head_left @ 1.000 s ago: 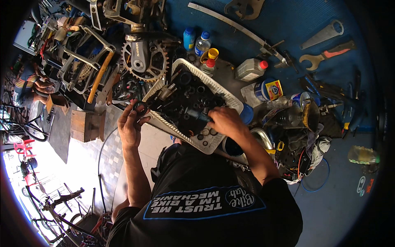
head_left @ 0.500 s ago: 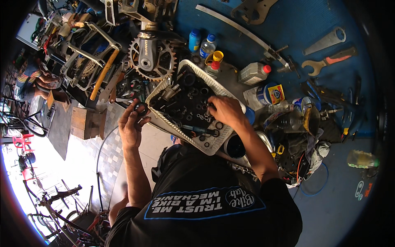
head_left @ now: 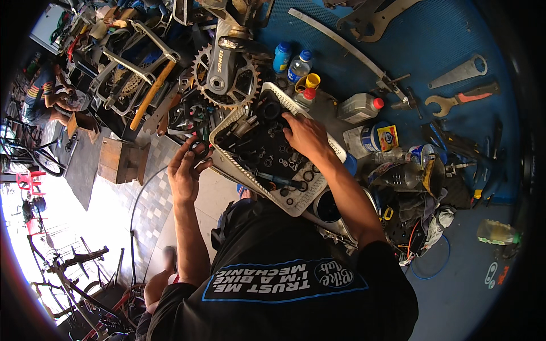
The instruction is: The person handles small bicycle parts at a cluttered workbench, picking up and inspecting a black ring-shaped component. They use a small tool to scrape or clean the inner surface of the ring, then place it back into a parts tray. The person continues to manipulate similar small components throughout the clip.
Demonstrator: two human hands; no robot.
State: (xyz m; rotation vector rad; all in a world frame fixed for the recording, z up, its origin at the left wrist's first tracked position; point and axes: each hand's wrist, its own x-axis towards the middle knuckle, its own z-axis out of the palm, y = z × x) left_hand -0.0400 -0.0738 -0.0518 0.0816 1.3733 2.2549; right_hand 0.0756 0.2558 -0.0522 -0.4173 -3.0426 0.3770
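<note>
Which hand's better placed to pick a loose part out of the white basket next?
Probably the right hand: it's over the white basket, fingers near the loose parts. The left hand is beside the basket, occupied with a dark round part.

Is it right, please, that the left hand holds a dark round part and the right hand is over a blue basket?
Not quite: the head view shows the basket is whitish, not blue. The left hand does hold a dark round part, and the right hand is over the basket.
</note>
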